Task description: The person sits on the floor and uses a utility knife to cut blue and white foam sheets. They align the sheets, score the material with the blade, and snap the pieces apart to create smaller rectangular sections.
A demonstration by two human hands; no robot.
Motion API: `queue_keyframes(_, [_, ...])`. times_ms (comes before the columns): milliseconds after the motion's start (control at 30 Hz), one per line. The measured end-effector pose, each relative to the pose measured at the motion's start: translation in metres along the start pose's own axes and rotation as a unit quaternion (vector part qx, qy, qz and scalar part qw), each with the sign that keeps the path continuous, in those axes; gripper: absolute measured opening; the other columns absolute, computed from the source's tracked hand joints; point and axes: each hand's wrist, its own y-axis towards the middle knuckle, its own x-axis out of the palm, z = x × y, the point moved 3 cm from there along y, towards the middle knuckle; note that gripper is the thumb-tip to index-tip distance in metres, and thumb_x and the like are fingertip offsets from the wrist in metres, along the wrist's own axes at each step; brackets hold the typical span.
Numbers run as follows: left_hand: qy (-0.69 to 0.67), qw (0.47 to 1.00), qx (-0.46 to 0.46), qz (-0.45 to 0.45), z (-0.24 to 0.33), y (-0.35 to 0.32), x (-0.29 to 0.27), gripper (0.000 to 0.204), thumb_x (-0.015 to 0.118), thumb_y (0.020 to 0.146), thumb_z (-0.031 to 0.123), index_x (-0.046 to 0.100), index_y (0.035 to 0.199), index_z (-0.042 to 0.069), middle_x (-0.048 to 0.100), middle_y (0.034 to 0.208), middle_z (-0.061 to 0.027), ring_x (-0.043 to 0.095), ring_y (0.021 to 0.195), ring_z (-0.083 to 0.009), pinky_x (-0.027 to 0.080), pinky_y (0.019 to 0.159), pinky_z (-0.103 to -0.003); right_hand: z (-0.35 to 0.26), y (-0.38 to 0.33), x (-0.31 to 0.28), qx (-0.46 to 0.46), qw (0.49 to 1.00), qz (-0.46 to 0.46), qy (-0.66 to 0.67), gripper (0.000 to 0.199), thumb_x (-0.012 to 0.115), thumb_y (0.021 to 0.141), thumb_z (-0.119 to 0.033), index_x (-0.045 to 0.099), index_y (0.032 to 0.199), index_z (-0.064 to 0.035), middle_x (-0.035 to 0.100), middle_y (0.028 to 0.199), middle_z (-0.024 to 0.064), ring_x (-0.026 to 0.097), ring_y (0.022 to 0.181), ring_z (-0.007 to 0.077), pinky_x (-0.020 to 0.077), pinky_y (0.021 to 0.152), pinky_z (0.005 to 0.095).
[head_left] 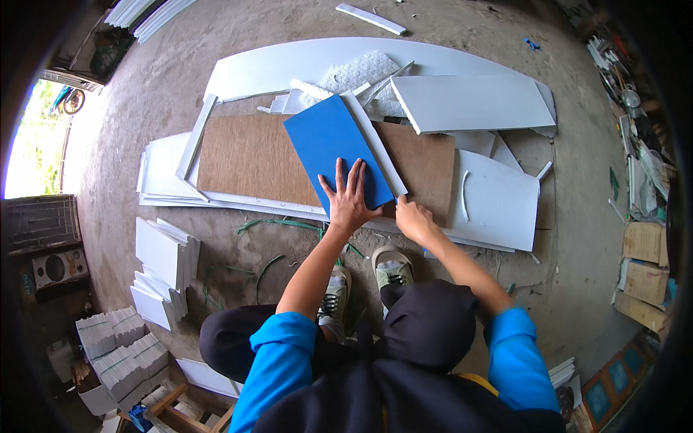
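My left hand (349,198) lies flat with spread fingers on a blue rectangular board (328,137), pressing near its lower end. Under the blue board, a white foam-like strip (377,148) sticks out along its right edge. My right hand (417,219) is closed at the lower right corner of the blue board and the strip. Whatever its fingers hold is too small or hidden to make out. Beneath these lies a brown wooden board (249,159), resting on large white sheets (502,198).
White offcuts and a thick white panel (473,105) lie beyond the brown board. Stacks of white pieces (162,252) stand on the left, near bundled white blocks (119,346). Green straps (267,274) litter the floor before my shoes. Cardboard boxes (644,270) line the right side.
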Motion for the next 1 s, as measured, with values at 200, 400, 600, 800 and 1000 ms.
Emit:
queue_keyframes(200, [0.018, 1.0, 0.009, -0.002, 0.002, -0.001, -0.002, 0.11, 0.069, 0.049, 0.058, 0.027, 0.135, 0.005, 0.02, 0.14, -0.0021, 0.005, 0.133, -0.0327, 0.008, 0.092, -0.072, 0.013, -0.013, 0.018, -0.029, 0.998, 0.059, -0.02, 0.019, 0.041, 0.086, -0.017, 0.042, 0.096, -0.0001, 0.061, 0.074, 0.0253, 0.062, 0.073, 0.0397, 0.049, 0.066, 0.0495])
queue_keyframes(400, [-0.014, 1.0, -0.027, 0.007, -0.012, 0.007, -0.006, 0.098, 0.059, 0.058, 0.067, 0.028, 0.135, 0.014, 0.023, 0.136, -0.0087, 0.004, 0.132, -0.0352, 0.008, 0.09, -0.072, 0.032, -0.037, -0.017, -0.031, 0.997, 0.064, 0.038, 0.025, 0.038, 0.09, -0.023, 0.048, 0.099, -0.0019, 0.058, 0.067, 0.0259, 0.059, 0.068, 0.0426, 0.045, 0.06, 0.0516])
queue_keyframes(600, [-0.053, 0.966, -0.228, 0.112, -0.012, 0.032, 0.001, 0.09, 0.065, 0.064, 0.057, 0.025, 0.134, 0.017, 0.012, 0.139, -0.0122, -0.007, 0.131, -0.0374, 0.004, 0.089, -0.073, 0.033, 0.083, -0.043, -0.008, 0.947, 0.148, 0.286, 0.033, 0.04, 0.091, -0.03, 0.046, 0.097, 0.0018, 0.059, 0.079, 0.0256, 0.057, 0.076, 0.0417, 0.0441, 0.064, 0.0481])
queue_keyframes(800, [-0.087, 0.945, -0.297, 0.104, -0.014, 0.05, 0.014, 0.099, 0.07, 0.057, 0.055, 0.023, 0.135, 0.016, 0.008, 0.141, -0.0111, -0.009, 0.129, -0.0437, 0.001, 0.087, -0.075, 0.001, 0.143, -0.041, -0.089, 0.938, 0.275, 0.189, 0.03, 0.059, 0.081, -0.026, 0.046, 0.084, 0.0002, 0.058, 0.068, 0.0146, 0.059, 0.061, 0.0304, 0.0455, 0.064, 0.0412])
queue_keyframes(1000, [-0.128, 0.935, -0.323, 0.072, -0.015, 0.055, 0.01, 0.103, 0.074, 0.053, 0.05, 0.02, 0.135, 0.017, 0.006, 0.141, -0.0112, -0.012, 0.129, -0.0433, -0.003, 0.087, -0.074, -0.008, 0.155, -0.052, -0.043, 0.953, 0.222, 0.2, 0.037, 0.07, 0.069, -0.026, 0.049, 0.086, -0.001, 0.061, 0.075, 0.0109, 0.06, 0.074, 0.0307, 0.0453, 0.069, 0.0413])
